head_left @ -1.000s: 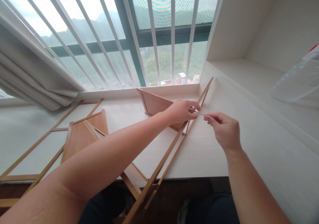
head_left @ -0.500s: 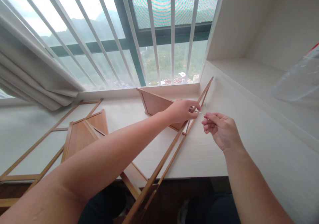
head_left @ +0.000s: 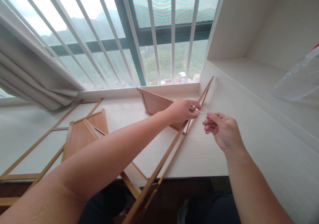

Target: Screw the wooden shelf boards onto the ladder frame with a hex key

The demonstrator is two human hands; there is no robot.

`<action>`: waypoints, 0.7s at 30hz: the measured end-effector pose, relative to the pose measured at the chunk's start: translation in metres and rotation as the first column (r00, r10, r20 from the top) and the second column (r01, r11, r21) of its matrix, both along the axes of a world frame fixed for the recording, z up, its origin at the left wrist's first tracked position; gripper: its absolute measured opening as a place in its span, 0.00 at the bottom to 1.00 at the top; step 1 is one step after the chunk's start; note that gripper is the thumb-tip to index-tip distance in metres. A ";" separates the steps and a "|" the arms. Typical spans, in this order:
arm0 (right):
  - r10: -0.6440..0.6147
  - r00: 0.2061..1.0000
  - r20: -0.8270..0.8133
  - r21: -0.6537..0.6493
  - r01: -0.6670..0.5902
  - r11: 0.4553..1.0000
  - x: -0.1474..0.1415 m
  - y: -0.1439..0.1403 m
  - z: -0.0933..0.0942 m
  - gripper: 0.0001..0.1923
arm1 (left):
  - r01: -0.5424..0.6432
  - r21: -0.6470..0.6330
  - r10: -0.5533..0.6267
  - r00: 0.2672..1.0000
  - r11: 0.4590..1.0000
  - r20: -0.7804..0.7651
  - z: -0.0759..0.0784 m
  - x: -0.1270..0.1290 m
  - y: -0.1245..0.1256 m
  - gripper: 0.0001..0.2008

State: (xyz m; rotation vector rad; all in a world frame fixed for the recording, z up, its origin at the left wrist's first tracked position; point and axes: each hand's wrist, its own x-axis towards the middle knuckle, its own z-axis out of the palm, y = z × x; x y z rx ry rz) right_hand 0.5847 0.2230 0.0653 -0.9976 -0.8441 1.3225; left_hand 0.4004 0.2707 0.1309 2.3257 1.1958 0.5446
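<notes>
My left hand is closed round a long wooden frame, its thumb and fingers pinching the slim rail from both sides. The frame leans diagonally from the lower middle up toward the right wall. My right hand pinches a thin metal hex key between thumb and index finger, the other fingers curled. The key's tip meets the rail between my left fingertips; the exact contact is hidden. Behind my left hand, a brown wooden panel joins the frame at an angle.
At left, another wooden frame with a wooden shelf panel lies on the white ledge. A grey curtain hangs beside the barred window. A clear plastic bag sits on the right shelf.
My right hand has shifted very slightly to the right with the hex key. The left hand and the wooden frame stay in place.
</notes>
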 end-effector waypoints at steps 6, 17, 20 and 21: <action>-0.087 0.986 0.140 0.155 0.065 0.986 0.005 -0.001 0.000 0.14 | -0.009 -0.006 0.009 1.000 1.000 -0.002 0.000 0.000 -0.001 0.15; -0.284 0.793 0.539 0.377 0.074 0.923 0.014 0.002 -0.009 0.11 | 0.006 -0.012 -0.007 1.000 1.000 -0.010 0.002 0.000 0.000 0.14; -0.318 0.794 0.518 0.410 0.096 0.907 0.012 0.001 -0.009 0.10 | 0.001 -0.015 -0.001 1.000 1.000 -0.014 0.002 0.000 -0.001 0.14; -0.328 0.797 0.508 0.420 0.103 0.902 0.011 0.000 -0.009 0.10 | 0.000 -0.015 0.000 1.000 1.000 -0.017 0.002 0.000 -0.001 0.14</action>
